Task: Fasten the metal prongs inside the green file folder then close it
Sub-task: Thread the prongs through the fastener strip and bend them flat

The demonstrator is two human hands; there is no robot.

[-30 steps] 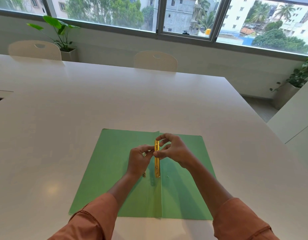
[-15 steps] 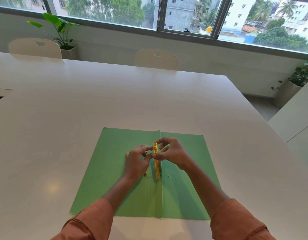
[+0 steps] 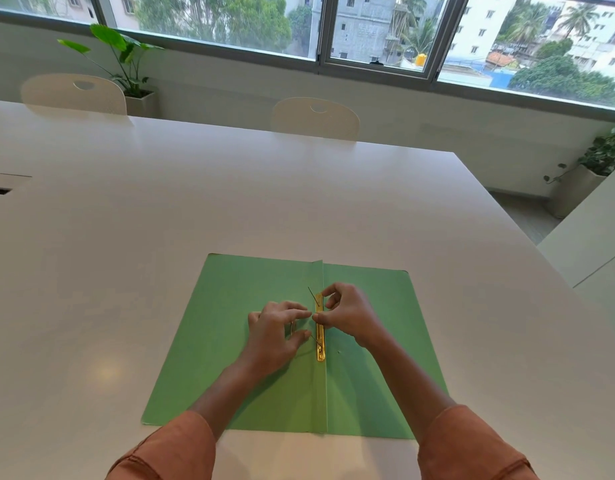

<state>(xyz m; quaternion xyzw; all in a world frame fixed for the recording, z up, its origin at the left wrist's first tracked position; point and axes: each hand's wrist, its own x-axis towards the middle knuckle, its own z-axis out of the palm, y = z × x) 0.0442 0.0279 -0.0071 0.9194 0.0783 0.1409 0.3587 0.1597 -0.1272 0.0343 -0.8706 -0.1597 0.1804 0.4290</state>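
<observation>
A green file folder (image 3: 229,341) lies open and flat on the white table, its spine fold running away from me. A gold metal fastener bar (image 3: 320,337) lies along the spine. Two thin prongs stick up at its far and near ends. My left hand (image 3: 274,332) rests just left of the bar with its fingertips at the bar's middle and lower part. My right hand (image 3: 347,315) sits right of the bar, thumb and forefinger pinching the bar near its middle. A second small gold piece peeks out under my left hand.
The white table (image 3: 299,202) stretches far ahead. Two white chairs (image 3: 315,117) stand at its far edge under the window. Potted plants (image 3: 126,64) stand at the back left and at the right. A white counter (image 3: 593,237) is to the right.
Both hands have dropped lower onto the bar. My left hand has flattened against the folder. The prong tips now show standing up at the bar's ends.
</observation>
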